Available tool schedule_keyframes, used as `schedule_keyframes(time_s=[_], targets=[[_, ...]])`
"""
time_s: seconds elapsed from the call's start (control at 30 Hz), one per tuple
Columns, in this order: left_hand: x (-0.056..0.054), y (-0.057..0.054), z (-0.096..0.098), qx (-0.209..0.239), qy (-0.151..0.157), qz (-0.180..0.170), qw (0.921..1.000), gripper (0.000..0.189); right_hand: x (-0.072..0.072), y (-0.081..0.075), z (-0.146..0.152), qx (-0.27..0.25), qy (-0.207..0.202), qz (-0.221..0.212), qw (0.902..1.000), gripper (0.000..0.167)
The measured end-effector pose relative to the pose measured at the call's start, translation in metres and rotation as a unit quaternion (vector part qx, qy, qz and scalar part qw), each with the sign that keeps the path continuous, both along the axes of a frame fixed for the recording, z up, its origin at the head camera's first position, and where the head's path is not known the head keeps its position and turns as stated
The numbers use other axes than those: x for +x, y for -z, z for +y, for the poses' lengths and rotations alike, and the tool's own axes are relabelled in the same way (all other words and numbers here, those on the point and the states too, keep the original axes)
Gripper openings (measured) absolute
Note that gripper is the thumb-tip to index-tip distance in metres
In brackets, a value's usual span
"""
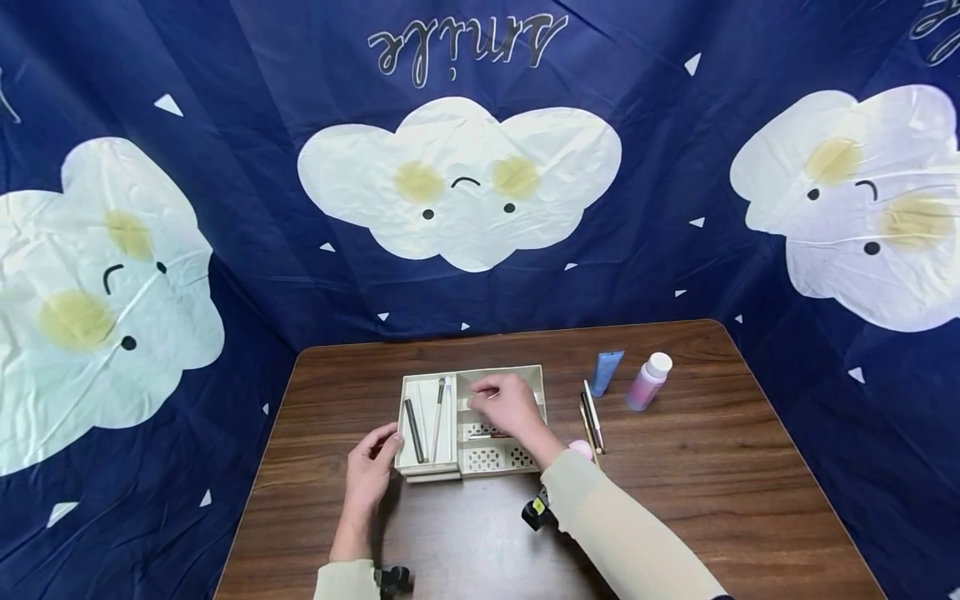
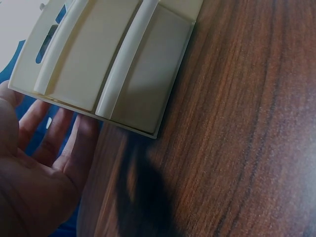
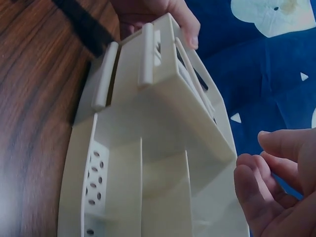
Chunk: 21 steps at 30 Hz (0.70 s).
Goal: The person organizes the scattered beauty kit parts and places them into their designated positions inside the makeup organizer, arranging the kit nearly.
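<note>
Cream organizer (image 1: 455, 425), left hand (image 1: 370, 467) at edge, fingers spread, right hand (image 1: 512, 407) above open compartments (image 1: 468, 385), fingers apart

head view: high, forward-down | wrist views: low, close (all share organizer (image 2: 94, 52))

The right hand (image 1: 513, 407) obscured part of the organizer (image 1: 442, 469), which the left wrist view cropped. The sleeve (image 1: 630, 525) partly covered a pink object (image 1: 581, 448). One red item (image 1: 498, 435) was too small to identify.
</note>
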State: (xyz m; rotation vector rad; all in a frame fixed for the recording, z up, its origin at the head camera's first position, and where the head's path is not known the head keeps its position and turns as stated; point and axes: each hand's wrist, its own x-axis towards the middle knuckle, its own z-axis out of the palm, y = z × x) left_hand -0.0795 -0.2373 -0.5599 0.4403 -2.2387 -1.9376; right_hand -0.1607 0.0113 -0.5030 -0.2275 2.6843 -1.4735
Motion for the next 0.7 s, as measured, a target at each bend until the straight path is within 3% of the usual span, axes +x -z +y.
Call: schedule_keyframes(time_s=[0.17, 0.4, 0.6, 0.7], targets=[[0.0, 0.0, 0.001, -0.004, -0.002, 0.0, 1.0, 0.027, -0.002, 0.002, 0.021, -0.009, 0.01, 0.013, 0.9998, 0.024], [-0.006, 0.014, -0.003, -0.009, -0.009, -0.008, 0.9999, 0.028, -0.003, 0.011, 0.057, -0.023, 0.06, -0.014, 0.9979, 0.021], [-0.004, -0.001, -0.003, -0.005, 0.015, -0.007, 0.9999, 0.031, -0.004, 0.018, 0.085, -0.056, 0.089, -0.023, 0.9942, 0.025], [-0.005, 0.004, -0.005, -0.01, 0.021, -0.011, 0.9997, 0.031, -0.005, 0.022, 0.098, -0.072, 0.102, -0.034, 0.9916, 0.027]])
